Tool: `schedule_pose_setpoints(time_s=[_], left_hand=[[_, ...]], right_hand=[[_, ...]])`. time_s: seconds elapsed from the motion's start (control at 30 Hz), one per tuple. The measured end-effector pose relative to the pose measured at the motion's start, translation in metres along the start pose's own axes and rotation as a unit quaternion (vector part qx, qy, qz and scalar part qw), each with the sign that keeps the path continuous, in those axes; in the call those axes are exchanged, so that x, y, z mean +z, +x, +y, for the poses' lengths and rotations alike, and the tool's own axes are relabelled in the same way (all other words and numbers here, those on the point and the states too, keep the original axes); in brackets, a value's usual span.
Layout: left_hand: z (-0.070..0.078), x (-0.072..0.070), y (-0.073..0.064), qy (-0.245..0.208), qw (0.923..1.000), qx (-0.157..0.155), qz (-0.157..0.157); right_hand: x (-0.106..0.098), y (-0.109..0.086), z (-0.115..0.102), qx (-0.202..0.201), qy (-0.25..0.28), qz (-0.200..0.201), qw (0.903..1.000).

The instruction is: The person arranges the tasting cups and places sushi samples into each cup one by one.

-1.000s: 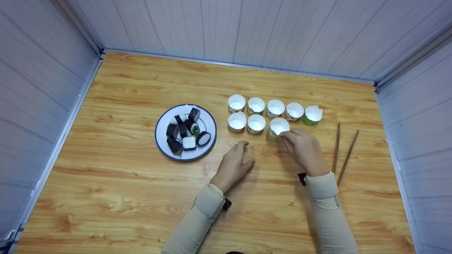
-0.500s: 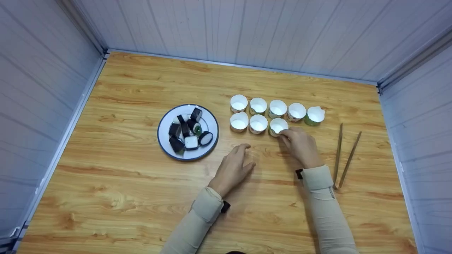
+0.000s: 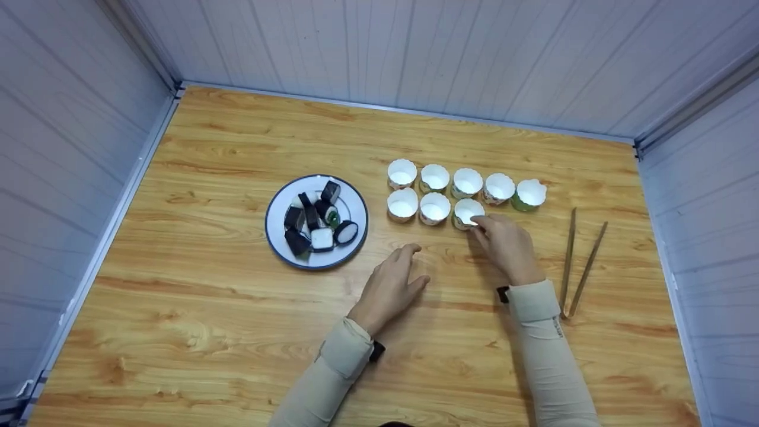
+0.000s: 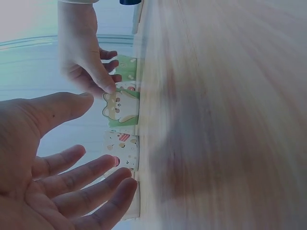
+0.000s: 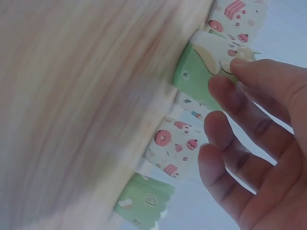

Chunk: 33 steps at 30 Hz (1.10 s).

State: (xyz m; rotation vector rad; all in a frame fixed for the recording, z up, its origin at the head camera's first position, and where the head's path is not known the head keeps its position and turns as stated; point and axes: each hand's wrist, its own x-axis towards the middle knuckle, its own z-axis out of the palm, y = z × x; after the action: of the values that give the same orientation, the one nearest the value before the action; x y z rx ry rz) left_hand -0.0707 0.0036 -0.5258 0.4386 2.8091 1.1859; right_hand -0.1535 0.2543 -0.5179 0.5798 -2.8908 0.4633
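Note:
My right hand (image 3: pixel 505 246) pinches the rim of a green paper baking cup (image 3: pixel 467 210) between thumb and index finger. The cup stands upright on the table at the right end of the front row. An animal picture on its side shows in the left wrist view, where the cup (image 4: pixel 123 108) is seen side-on. In the right wrist view, the other right-hand fingers curve loosely beside the green cup (image 5: pixel 192 79). My left hand (image 3: pixel 388 290) holds nothing, its fingers spread and relaxed over the table in front of the cups.
Several more paper cups (image 3: pixel 434 209) stand upright in two rows, white inside. A blue-rimmed plate (image 3: pixel 274 237) with several black-and-white sushi pieces (image 3: pixel 322 239) sits to the left. Brown tongs (image 3: pixel 568 267) lie right of my right forearm. Panel walls (image 3: pixel 379 53) border the table.
The green cup has shifted slightly left toward its neighbour, with my right hand moving along and keeping its pinch on the rim. My left hand has stayed almost in place.

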Motion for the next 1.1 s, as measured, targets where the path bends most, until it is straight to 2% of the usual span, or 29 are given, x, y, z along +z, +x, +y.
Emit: schedule_pose_setpoints(time_s=[0.17, 0.4, 0.8, 0.97, 1.1], left_hand=[[0.001, -0.004, -0.006, 0.013, 0.9999, -0.003, 0.005], [0.001, -0.014, -0.015, 0.037, 0.9992, -0.006, 0.013], [0.006, -0.025, -0.037, 0.048, 0.9968, 0.035, 0.053], [0.004, -0.030, -0.044, 0.052, 0.9966, 0.026, 0.058], [-0.003, -0.036, -0.050, 0.057, 0.9954, 0.015, 0.075]], right_hand=[[-0.010, -0.011, -0.009, -0.014, -0.003, 0.044, 0.9989], [-0.018, -0.030, -0.024, -0.066, 0.000, 0.111, 0.9917], [-0.020, -0.059, -0.044, -0.098, 0.000, 0.125, 0.9873], [-0.020, -0.065, -0.043, -0.092, 0.000, 0.128, 0.9875], [-0.024, -0.069, -0.037, -0.081, -0.002, 0.131, 0.9880]])
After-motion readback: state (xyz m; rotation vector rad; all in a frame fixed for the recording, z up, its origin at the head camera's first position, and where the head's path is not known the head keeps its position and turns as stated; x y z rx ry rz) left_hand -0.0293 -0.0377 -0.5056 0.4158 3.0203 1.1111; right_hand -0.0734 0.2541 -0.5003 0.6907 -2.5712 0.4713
